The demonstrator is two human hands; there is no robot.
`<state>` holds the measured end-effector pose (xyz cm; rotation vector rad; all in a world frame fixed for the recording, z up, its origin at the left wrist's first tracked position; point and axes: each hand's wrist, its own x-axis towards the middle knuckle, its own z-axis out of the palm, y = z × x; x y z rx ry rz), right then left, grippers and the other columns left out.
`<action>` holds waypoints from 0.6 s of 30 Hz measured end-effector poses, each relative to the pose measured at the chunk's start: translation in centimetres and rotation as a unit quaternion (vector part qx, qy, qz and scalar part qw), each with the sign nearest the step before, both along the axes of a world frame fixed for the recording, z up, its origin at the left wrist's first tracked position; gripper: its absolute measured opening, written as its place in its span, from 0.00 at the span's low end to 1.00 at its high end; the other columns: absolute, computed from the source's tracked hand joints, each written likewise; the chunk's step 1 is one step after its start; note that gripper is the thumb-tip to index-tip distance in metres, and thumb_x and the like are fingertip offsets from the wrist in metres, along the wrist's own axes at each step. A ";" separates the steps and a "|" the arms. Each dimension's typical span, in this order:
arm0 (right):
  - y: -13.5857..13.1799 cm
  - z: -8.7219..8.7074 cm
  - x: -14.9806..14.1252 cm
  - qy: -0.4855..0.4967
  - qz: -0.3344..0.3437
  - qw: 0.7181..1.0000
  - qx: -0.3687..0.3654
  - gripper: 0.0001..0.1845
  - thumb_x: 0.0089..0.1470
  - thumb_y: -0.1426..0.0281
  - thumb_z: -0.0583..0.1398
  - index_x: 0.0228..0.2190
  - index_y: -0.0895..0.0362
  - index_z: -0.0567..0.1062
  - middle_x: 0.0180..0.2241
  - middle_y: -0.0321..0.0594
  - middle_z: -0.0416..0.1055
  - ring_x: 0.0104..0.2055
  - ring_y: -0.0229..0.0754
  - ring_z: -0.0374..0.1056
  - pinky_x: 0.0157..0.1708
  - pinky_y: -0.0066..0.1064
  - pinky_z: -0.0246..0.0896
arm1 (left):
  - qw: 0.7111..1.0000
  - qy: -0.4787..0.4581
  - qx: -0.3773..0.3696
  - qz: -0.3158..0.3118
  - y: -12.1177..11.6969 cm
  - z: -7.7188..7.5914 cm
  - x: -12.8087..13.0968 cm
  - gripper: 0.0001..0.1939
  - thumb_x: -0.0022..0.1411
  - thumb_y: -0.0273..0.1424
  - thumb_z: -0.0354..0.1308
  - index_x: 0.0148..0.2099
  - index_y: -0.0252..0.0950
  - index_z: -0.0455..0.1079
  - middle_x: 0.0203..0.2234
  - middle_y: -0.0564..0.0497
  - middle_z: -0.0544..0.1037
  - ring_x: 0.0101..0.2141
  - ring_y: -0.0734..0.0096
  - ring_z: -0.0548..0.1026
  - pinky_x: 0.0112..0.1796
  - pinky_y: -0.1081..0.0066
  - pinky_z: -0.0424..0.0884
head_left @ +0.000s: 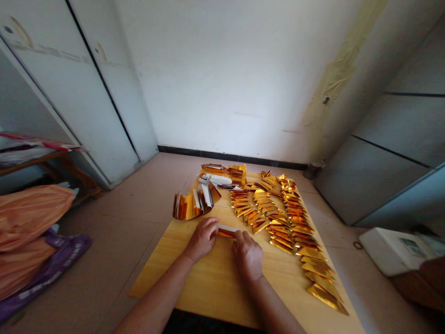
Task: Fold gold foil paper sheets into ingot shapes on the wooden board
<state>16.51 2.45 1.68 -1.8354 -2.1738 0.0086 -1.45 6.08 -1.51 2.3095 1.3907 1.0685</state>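
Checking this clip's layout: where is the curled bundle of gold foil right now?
In the head view, the curled bundle of gold foil sits near the far left edge of the yellow wooden board, just beyond the person's left hand.

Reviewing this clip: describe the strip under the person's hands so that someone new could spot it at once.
On the yellow wood-grain table, rows of folded gold foil triangles run down the right side. Nearer the person, between the left hand and right hand, lies a short gold strip. A white band runs along its upper edge, and it alone sits under both hands.
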 end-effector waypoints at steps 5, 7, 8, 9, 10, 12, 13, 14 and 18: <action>-0.3 -0.1 0.3 0.015 0.021 0.999 0.026 0.07 0.53 0.75 0.56 0.26 0.54 0.71 0.29 0.37 0.68 0.32 0.38 0.64 0.27 0.27 0.47 | 0.999 0.037 -0.001 -0.008 -0.2 0.1 0.0 0.14 0.43 0.16 0.50 0.30 0.37 0.67 0.45 0.47 0.71 0.47 0.62 0.67 0.49 0.61 0.65; -0.4 -0.1 0.5 0.038 0.028 0.999 0.013 0.06 0.53 0.74 0.57 0.25 0.55 0.70 0.29 0.37 0.68 0.31 0.37 0.64 0.27 0.26 0.48 | 0.999 0.049 -0.001 -0.012 -0.3 0.2 0.0 0.13 0.43 0.17 0.51 0.31 0.37 0.69 0.45 0.47 0.71 0.48 0.61 0.67 0.49 0.60 0.64; -0.5 -0.1 0.6 0.052 0.030 0.998 0.006 0.06 0.53 0.73 0.57 0.25 0.55 0.70 0.29 0.36 0.68 0.30 0.36 0.64 0.27 0.25 0.48 | 0.999 0.052 -0.003 -0.013 -0.3 0.3 0.0 0.13 0.43 0.18 0.52 0.31 0.37 0.69 0.46 0.47 0.71 0.48 0.60 0.67 0.50 0.59 0.63; -0.5 0.0 0.7 0.066 0.030 0.997 0.000 0.07 0.53 0.73 0.57 0.25 0.55 0.71 0.28 0.36 0.67 0.30 0.35 0.64 0.27 0.25 0.48 | 0.999 0.052 -0.006 -0.015 -0.4 0.4 -0.1 0.12 0.44 0.19 0.53 0.31 0.37 0.70 0.46 0.47 0.71 0.48 0.59 0.67 0.50 0.59 0.63; -0.4 0.1 0.9 0.080 0.028 0.996 -0.001 0.07 0.54 0.72 0.56 0.25 0.55 0.71 0.28 0.35 0.67 0.30 0.34 0.64 0.27 0.24 0.48 | 0.998 0.051 -0.010 -0.017 -0.4 0.5 -0.1 0.10 0.45 0.21 0.55 0.31 0.37 0.70 0.47 0.47 0.70 0.48 0.59 0.67 0.50 0.58 0.63; -0.3 0.5 1.2 0.106 0.023 0.994 0.008 0.08 0.56 0.70 0.55 0.26 0.55 0.71 0.28 0.35 0.67 0.30 0.34 0.64 0.27 0.24 0.48 | 0.998 0.048 -0.018 -0.026 -0.5 0.7 -0.1 0.05 0.48 0.26 0.58 0.31 0.37 0.71 0.47 0.46 0.70 0.48 0.58 0.67 0.50 0.58 0.63; -0.1 0.7 1.4 0.115 0.022 0.993 0.014 0.08 0.56 0.70 0.55 0.26 0.55 0.72 0.28 0.35 0.67 0.30 0.34 0.64 0.27 0.24 0.48 | 0.998 0.047 -0.020 -0.029 -0.4 0.8 -0.1 0.03 0.50 0.28 0.59 0.31 0.37 0.71 0.48 0.46 0.70 0.48 0.57 0.67 0.50 0.58 0.63; 0.1 0.8 1.5 0.121 0.021 0.992 0.019 0.09 0.57 0.70 0.55 0.27 0.55 0.72 0.28 0.35 0.67 0.30 0.34 0.64 0.28 0.23 0.48 | 0.998 0.045 -0.020 -0.030 -0.4 0.8 -0.1 0.03 0.52 0.30 0.58 0.30 0.37 0.72 0.48 0.45 0.70 0.48 0.57 0.67 0.49 0.58 0.63; 1.0 0.9 1.7 0.117 0.033 0.992 0.039 0.07 0.54 0.74 0.55 0.30 0.55 0.73 0.30 0.37 0.68 0.34 0.37 0.64 0.31 0.24 0.50 | 0.999 0.044 -0.008 -0.014 -0.2 0.4 -0.1 0.02 0.53 0.27 0.58 0.29 0.37 0.71 0.47 0.46 0.71 0.48 0.59 0.67 0.49 0.58 0.64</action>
